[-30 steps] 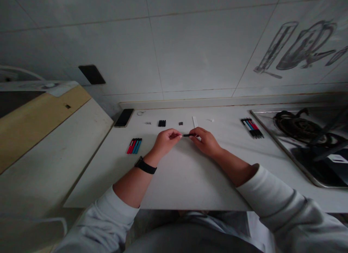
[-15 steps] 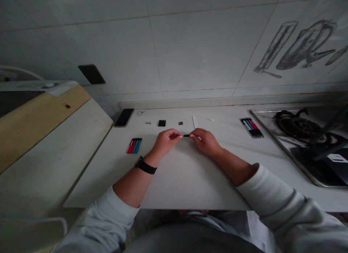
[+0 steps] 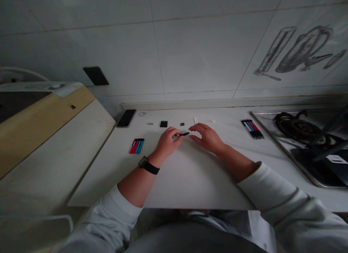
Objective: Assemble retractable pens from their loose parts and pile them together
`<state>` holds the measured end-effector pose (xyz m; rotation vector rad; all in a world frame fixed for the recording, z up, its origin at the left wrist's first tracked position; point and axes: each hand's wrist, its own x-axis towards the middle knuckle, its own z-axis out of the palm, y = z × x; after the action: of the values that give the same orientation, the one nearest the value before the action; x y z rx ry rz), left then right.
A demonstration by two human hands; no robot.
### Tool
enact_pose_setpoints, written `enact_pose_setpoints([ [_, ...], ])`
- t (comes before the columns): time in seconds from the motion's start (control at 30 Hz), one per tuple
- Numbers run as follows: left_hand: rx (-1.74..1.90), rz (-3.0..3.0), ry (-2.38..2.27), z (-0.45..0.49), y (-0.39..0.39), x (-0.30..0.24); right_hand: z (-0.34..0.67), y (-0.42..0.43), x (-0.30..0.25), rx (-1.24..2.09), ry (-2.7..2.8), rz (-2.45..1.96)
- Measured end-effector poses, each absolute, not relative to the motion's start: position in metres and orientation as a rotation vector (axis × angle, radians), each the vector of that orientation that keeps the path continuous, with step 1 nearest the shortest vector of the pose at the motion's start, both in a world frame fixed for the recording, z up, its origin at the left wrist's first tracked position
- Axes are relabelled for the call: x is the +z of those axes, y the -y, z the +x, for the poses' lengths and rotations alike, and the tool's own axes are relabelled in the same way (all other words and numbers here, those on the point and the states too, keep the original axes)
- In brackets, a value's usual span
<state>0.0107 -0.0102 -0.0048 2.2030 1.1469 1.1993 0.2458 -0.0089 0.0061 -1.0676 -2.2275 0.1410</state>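
My left hand (image 3: pixel 169 141) pinches a slim black pen part (image 3: pixel 186 134), which sticks out to the right from between thumb and fingertips. Just right of its free end, my right hand (image 3: pixel 206 137) has thumb and fingers apart with nothing between them. Beyond the hands lie a row of small parts: springs (image 3: pixel 150 123), short black tubes (image 3: pixel 163 124), tiny dark pieces (image 3: pixel 182 124), thin white sticks (image 3: pixel 195 120) and a small white piece (image 3: pixel 212 121). Red and blue pen barrels (image 3: pixel 136 146) rest side by side to the left of my left hand.
Several pens (image 3: pixel 252 129) lie together at the right, beside a gas stove (image 3: pixel 304 137) with a metal rim. A phone (image 3: pixel 126 118) and a thin ring (image 3: pixel 142 114) are at the back left. A wooden-edged box-like unit (image 3: pixel 89 137) borders the white counter (image 3: pixel 179 184).
My right hand has let go of the black pen part and opened, drawing slightly away. The part stays in my left hand, now tilted upward at its right end.
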Motion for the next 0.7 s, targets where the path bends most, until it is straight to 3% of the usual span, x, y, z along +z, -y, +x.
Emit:
enact_pose_setpoints([
  [0.33, 1.305, 1.929, -1.364, 0.005, -0.007, -0.020, 0.243, -0.064, 0.010, -0.076, 2.606, -1.348],
  [0.7, 1.316, 1.883, -1.378, 0.006, -0.006, -0.016, 0.233, -0.079, 0.007, -0.141, 2.688, -1.438],
])
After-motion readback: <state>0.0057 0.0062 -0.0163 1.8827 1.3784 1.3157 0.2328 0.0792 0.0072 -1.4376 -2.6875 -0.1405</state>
